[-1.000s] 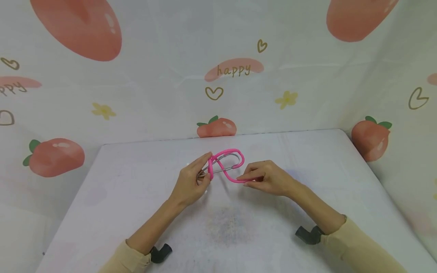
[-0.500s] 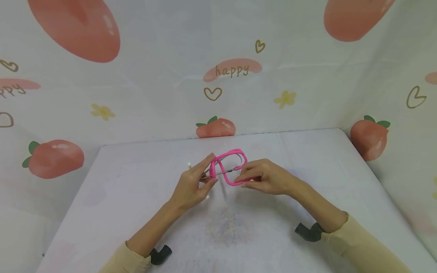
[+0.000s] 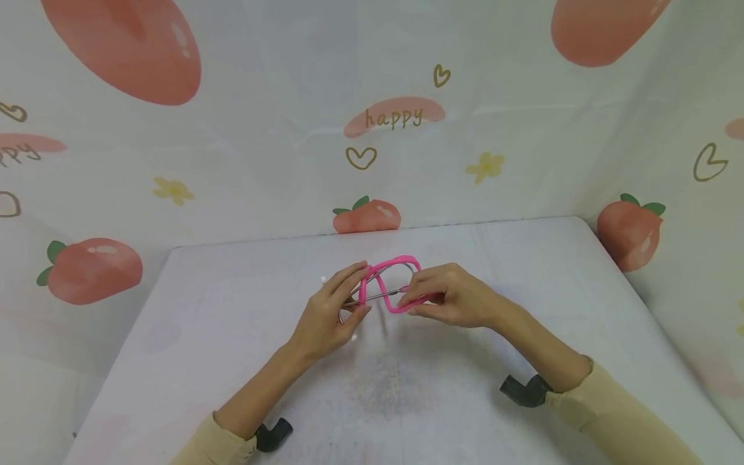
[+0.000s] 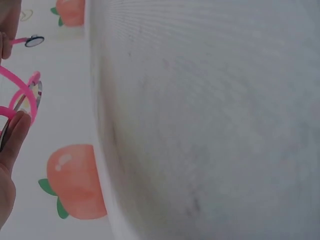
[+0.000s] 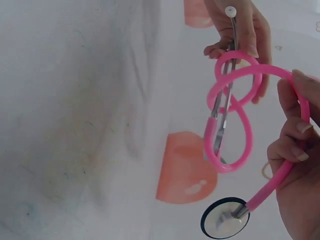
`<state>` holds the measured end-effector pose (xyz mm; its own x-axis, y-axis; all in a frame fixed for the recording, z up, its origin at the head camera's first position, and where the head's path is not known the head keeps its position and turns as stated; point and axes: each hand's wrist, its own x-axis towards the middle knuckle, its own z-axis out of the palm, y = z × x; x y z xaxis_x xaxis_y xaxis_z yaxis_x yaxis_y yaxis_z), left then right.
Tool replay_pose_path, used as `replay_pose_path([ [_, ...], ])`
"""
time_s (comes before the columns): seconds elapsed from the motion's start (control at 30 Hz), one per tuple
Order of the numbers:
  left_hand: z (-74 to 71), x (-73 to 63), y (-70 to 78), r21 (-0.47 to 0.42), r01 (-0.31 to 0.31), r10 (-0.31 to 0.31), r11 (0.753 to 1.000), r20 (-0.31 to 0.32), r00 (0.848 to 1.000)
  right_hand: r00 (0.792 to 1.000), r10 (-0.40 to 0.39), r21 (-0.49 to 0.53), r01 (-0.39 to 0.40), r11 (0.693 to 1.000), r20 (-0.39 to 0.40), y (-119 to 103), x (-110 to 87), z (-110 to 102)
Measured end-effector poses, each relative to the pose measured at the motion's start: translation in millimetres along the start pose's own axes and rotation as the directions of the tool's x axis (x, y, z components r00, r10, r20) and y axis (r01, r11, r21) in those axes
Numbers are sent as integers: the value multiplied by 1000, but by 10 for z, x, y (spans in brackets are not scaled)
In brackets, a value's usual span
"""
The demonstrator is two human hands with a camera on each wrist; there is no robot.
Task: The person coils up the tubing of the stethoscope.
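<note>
A stethoscope with pink tubing (image 3: 401,260) is held up over the middle of the table. My left hand (image 3: 322,320) grips its metal ear tubes, thumb and fingertips at a pink turn wrapped around them. One white ear tip (image 5: 230,11) sticks out past that hand in the right wrist view. The tubing makes loops around the metal tubes (image 5: 220,135). Pinched in my right hand (image 3: 456,296) is the free stretch of tubing, just right of the loops. Below its fingers in the right wrist view hangs the round chest piece (image 5: 225,218), hidden in the head view.
A white table (image 3: 244,284) lies under both hands, smudged in the middle. Behind it hangs a pale cloth backdrop (image 3: 261,116) printed with peaches, hearts and flowers. A dark angled piece (image 3: 526,391) sits at each sleeve cuff.
My right hand has moved left and slightly up, bringing the tubing closer to the loops and covering their right end. My left fingers have shifted slightly right along the wrapped turn.
</note>
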<state>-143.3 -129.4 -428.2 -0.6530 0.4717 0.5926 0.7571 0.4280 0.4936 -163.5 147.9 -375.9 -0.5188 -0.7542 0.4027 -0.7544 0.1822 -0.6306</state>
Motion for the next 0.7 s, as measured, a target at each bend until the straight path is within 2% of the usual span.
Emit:
replay_pose_path([
  [0.3,-6,1,-5,-27,-37,37,999,24,999,999,-40,82,42,996,-22,-10,25,-68],
  [0.53,9,8,1,-61,-53,57,997,51,997,997,-31,99,37,994,-69,5,93,-103],
  [0.7,45,3,27,-103,-110,118,989,67,991,990,-58,91,70,993,-130,67,187,-102],
])
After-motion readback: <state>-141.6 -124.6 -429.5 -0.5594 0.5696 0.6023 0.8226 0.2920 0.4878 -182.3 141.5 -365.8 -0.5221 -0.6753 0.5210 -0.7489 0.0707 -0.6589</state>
